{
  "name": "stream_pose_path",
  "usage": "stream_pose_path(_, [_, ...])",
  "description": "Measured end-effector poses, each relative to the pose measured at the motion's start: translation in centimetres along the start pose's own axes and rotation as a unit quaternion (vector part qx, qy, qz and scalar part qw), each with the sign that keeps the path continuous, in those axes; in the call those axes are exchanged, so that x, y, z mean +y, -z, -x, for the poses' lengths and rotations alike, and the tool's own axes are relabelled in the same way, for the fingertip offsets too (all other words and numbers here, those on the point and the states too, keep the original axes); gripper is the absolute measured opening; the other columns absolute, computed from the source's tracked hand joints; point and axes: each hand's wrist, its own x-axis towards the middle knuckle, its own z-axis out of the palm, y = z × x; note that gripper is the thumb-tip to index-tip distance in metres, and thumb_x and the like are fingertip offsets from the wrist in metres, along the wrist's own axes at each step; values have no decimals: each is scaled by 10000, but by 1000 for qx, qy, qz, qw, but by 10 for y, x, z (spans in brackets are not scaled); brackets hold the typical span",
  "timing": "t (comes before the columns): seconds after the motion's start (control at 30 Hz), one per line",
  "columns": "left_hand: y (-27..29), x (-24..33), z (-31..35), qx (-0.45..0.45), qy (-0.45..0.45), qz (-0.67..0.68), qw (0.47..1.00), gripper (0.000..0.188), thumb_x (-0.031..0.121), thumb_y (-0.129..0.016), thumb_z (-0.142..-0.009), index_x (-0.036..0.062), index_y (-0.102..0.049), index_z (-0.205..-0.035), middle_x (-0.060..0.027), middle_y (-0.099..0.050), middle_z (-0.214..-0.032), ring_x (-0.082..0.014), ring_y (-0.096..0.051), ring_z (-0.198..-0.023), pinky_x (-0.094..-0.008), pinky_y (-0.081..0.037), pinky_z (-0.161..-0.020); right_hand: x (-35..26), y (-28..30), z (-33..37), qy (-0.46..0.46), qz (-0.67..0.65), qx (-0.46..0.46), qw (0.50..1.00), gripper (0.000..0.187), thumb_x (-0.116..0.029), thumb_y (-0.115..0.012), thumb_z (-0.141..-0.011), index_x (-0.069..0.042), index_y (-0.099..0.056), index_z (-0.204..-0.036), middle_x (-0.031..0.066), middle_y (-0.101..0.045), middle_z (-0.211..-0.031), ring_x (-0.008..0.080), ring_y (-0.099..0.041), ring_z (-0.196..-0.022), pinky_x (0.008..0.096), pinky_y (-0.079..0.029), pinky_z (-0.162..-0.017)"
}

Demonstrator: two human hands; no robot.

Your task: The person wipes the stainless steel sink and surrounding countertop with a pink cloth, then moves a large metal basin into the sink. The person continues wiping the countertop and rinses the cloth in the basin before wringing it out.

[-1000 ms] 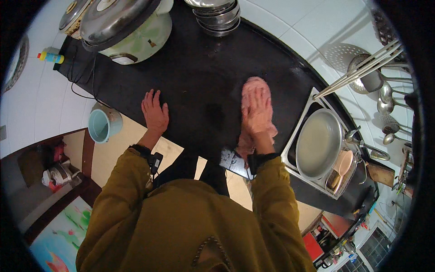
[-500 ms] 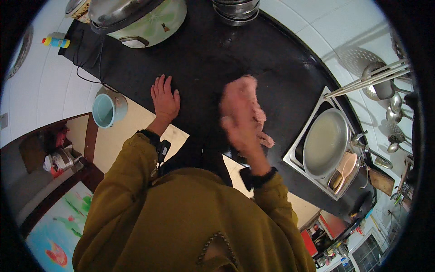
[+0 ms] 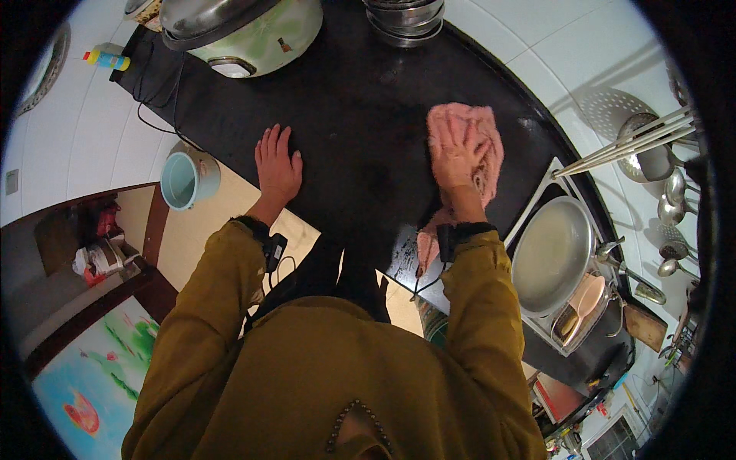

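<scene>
On the black countertop [image 3: 360,153], a pink cloth [image 3: 491,142] lies spread out under my right hand [image 3: 458,161]. The fingers of that hand are stretched out and parted, pressing the cloth down from above. One end of the cloth trails back past the wrist towards the counter's near edge. Further left, my left hand [image 3: 277,165] rests palm down on the bare counter near its front edge, fingers extended and holding nothing.
A green rice cooker [image 3: 264,42] and stacked metal bowls [image 3: 406,23] stand at the back. On the right a sink [image 3: 537,192] carries a metal basin [image 3: 553,253] beside a pink spoon [image 3: 589,295]. Ladles [image 3: 648,146] hang on the wall. A blue bucket [image 3: 184,180] stands lower left.
My right hand has moved right with the cloth, which now lies flatter and wider beneath it. The left hand stays in place on the counter.
</scene>
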Motion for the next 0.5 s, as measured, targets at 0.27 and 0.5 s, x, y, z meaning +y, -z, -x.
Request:
stream_pose_path(0.27, [-3,1,0,-13,20,-21,999,512,243,-503,-916,73,-424,-1392,-173,-385,-1472,-362,-309,-1396,-525,-201,-1159,29,2,71,-94,-40,71,992,553,-489,-367,-985,-284,-364,-1498,0,-281,-1576,427,-178,-1439,700,-57,-1106])
stream_pose_path(0.5, [-4,1,0,15,1,-25,1000,517,211,-530,-901,50,-428,-1382,-184,-403,-1449,-383,-339,-1368,-529,-232,-1139,-49,-1,118,-125,-22,70,989,603,-460,-428,-965,-224,-340,-1512,32,-236,-1595,436,-143,-1449,693,-55,-1109])
